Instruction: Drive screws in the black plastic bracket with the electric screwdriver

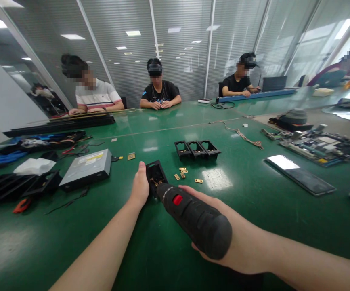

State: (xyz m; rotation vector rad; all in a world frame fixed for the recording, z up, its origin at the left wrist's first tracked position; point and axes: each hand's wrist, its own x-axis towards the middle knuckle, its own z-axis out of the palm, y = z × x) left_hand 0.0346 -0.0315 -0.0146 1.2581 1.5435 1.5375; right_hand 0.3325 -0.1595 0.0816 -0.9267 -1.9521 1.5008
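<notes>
My left hand (pixel 140 186) grips a black plastic frame (pixel 157 169) from its left side, thumb up along the edge. Brass-coloured parts show inside that frame. My right hand (pixel 223 226) is wrapped round a black cordless screwdriver (pixel 197 220) with a red switch on top. The tool's front end points into the frame; its tip is hidden. Several small brass plates (pixel 183 171) with holes lie just right of the frame. Behind them, three more black frames (pixel 196 149) stand in a row on the green table (pixel 150 250).
To the left are an optical disc drive (pixel 86 167), black frames (pixel 41 184) and a blue cable bundle (pixel 3 155). On the right lie a phone (pixel 302 176) and a circuit board (pixel 320 143). A cord (pixel 241 135) runs behind. Several people sit across the table.
</notes>
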